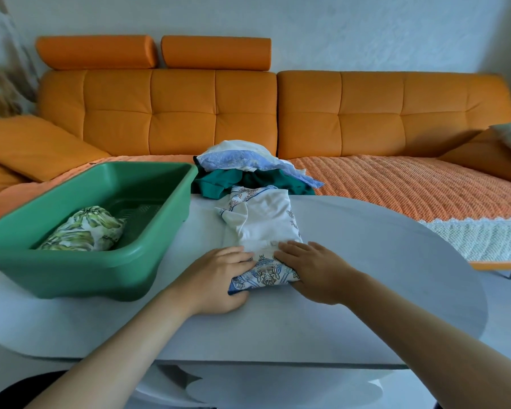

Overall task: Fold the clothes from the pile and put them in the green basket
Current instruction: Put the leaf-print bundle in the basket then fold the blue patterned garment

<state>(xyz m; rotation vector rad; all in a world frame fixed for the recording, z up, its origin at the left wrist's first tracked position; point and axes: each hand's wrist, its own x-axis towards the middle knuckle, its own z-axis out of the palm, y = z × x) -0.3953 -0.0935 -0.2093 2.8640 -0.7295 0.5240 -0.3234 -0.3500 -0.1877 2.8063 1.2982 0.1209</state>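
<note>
Pressing the near fold, I have both hands on the garment (263,228), which lies part-folded on the tabletop (366,261), just right of the basket (71,278) and in front of the pile (248,169). My left hand (219,278) pinches the folded end, fingers on top and thumb at its near corner. My right hand (313,273) lies flat on the other end with straight fingers, holding nothing. I judge the cloth thin, light and limp: it will sag and unfold if lifted by one edge. Better to slide both hands under the bundle's two ends and carry it flat. One folded piece (83,228) already lies in the basket.
</note>
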